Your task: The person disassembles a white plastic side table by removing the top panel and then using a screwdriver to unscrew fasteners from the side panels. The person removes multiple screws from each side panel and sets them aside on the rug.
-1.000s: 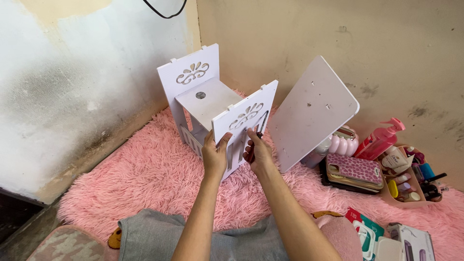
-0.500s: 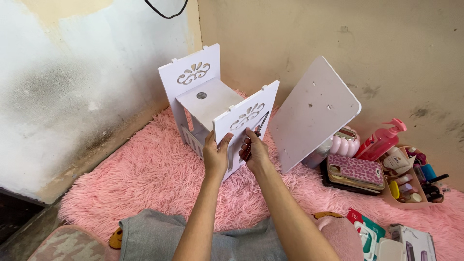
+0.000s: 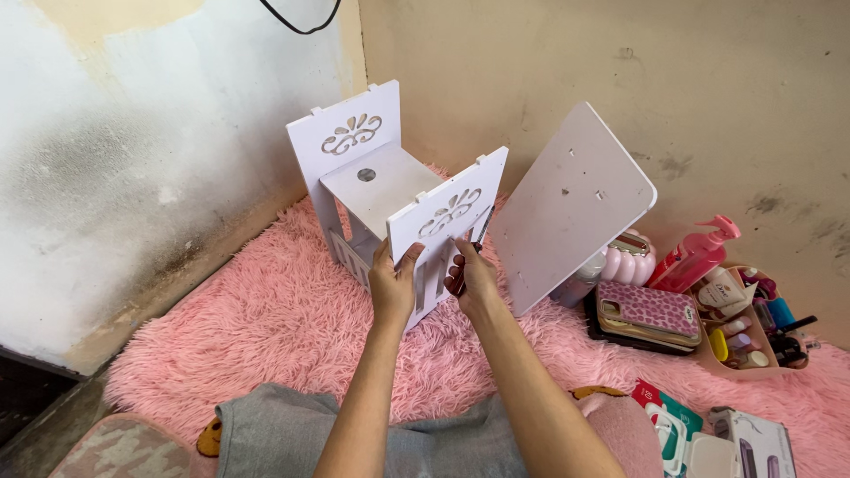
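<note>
Near the pink rug's (image 3: 266,319) far edge, our left hand (image 3: 394,288) grips the upright white side panel (image 3: 443,230), while our right hand (image 3: 469,279), just beside it, holds a slim tool (image 3: 481,226) closed against that panel's face

white box (image 3: 753,443) cut by btm edge | tool (image 3: 479,232) mostly hidden behind right hand (image 3: 469,279)

- A white box (image 3: 753,447) with pictured items lies at the bottom right on the pink rug (image 3: 266,327).
- A red-green wipes pack (image 3: 664,420) lies just beside it.
</note>
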